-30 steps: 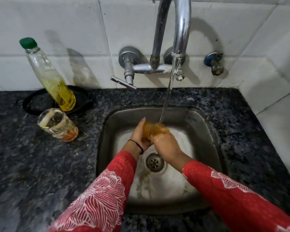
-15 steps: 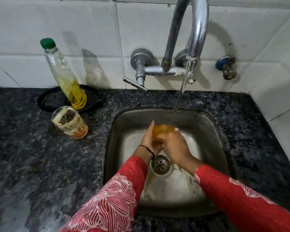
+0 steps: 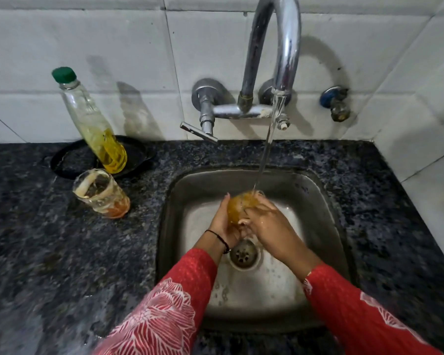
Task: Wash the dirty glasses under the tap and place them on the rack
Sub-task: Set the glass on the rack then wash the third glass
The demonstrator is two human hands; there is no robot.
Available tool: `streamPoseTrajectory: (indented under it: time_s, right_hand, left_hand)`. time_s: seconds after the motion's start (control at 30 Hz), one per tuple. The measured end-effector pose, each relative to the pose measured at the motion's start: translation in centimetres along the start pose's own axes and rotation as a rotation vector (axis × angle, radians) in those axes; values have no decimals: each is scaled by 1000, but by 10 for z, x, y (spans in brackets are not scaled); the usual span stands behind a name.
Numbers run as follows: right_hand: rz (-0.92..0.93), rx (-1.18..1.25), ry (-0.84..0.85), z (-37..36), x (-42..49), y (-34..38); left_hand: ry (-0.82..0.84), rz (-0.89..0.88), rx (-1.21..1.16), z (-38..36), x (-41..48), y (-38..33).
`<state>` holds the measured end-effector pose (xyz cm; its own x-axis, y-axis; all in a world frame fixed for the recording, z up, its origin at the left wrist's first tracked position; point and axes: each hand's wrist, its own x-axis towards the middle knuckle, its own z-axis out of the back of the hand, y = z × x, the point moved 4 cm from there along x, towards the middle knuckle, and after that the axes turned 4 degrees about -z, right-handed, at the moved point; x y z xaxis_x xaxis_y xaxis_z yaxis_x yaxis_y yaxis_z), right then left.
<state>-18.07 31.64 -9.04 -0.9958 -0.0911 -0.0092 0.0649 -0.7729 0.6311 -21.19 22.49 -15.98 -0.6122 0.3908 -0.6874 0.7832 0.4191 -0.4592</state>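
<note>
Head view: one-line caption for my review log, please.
Both hands, left hand and right hand, hold an orange-stained glass under the running tap; second dirty glass waits on the counter.

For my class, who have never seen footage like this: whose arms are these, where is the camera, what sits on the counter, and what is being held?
The camera sits on a person's head, looking down, so the red-sleeved arms are the wearer's own. The left hand and right hand both grip a glass with orange residue under water running from the tap, over a steel sink. On the dark counter to the left stand another dirty glass and a green-capped bottle of yellow liquid resting in a black dish. No rack is visible.
</note>
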Motion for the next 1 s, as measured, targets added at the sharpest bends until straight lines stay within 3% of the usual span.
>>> streamPoseTrajectory:
  time_s: [0.07, 0.2, 0.3, 0.43, 0.53, 0.63, 0.83, 0.93, 1.0]
  right_hand:
    - [-131, 210, -193, 6, -7, -2]
    - [-654, 862, -479, -1, -17, -22]
    - [-913, 1407, -530, -19, -18, -29]
    - [-1006, 1696, -515, -23, -17, -25]
    - [-998, 1644, -466, -18, -9, -30]
    - [-889, 1618, -448, -6, 7, -36]
    - [-496, 921, -231, 36, 34, -12]
    - [-409, 785, -138, 45, 37, 0]
    - [-386, 755, -110, 47, 39, 3]
  left_hand:
    - [-8, -73, -5, -1, -5, 0]
    - [-102, -256, 73, -5, -9, -13]
    - [-59, -351, 152, -20, -15, -28]
    - [36, -395, 236, -44, -23, -41]
    - [121, -341, 282, -51, -28, -46]
    - [245, -148, 172, -42, -37, -43]
    - [589, 103, 11, -20, -61, -28]
    - [600, 67, 139, -18, -64, -31]
    - [472, -154, 456, -17, -62, -39]
